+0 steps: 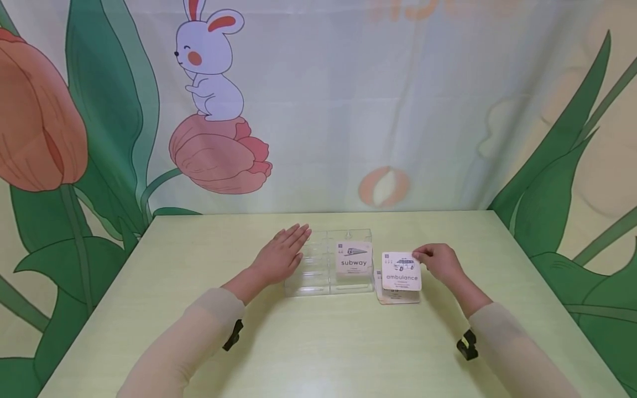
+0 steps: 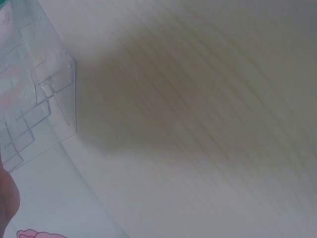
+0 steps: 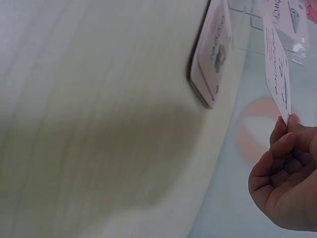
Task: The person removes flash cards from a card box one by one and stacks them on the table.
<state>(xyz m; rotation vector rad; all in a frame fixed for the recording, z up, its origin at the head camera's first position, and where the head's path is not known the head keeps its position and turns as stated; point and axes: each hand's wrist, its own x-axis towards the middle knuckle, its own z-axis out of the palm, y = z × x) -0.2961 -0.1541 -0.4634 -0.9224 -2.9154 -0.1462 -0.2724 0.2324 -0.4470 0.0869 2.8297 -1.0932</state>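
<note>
My right hand (image 1: pixel 440 262) pinches the ambulance card (image 1: pixel 402 271) by its upper right corner and holds it above a small stack of cards (image 1: pixel 398 299). The right wrist view shows this card (image 3: pixel 277 67) edge-on between thumb and fingers, with the card stack (image 3: pixel 212 59) lower on the table. A clear plastic rack (image 1: pixel 318 289) with stepped slots stands left of the stack. In its right column sits the subway card (image 1: pixel 354 258). My left hand (image 1: pixel 276 256), fingers straight, rests at the rack's left side. In the left wrist view, the rack's edge (image 2: pixel 54 84) shows.
All this stands on a pale wood-grain table (image 1: pixel 318 348). Behind it hangs a cloth backdrop (image 1: pixel 318 110) printed with a rabbit, tulips and leaves. Dark straps show near the left sleeve (image 1: pixel 199 326) and the right sleeve (image 1: pixel 512 342).
</note>
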